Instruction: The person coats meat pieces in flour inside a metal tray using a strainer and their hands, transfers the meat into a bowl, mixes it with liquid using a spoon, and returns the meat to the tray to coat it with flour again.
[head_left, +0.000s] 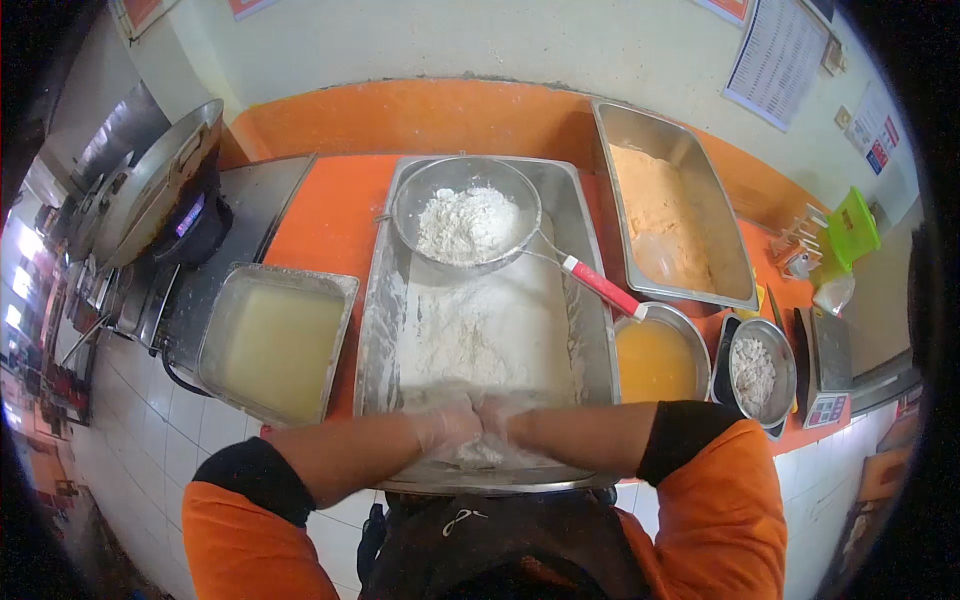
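Observation:
Both my hands are down in white flour at the near end of a deep steel tray (595,330). My left hand (450,425) and my right hand (507,420) are side by side, close together and coated in flour. Their fingers are blurred and partly buried, so their shape and anything in them cannot be made out. Loose flour (485,330) covers the tray's bottom. Across its far end rests a round wire sieve (400,215) with a heap of flour in it, its red handle (605,287) reaching over the tray's right wall.
Left stands a pan of cloudy yellowish liquid (280,345), near a stove with a large wok (170,185). On the right are a bowl of orange liquid (655,365), a bowl of pale pieces (755,375), a scale (828,365) and a steel tray of orange-tinted powder (660,210).

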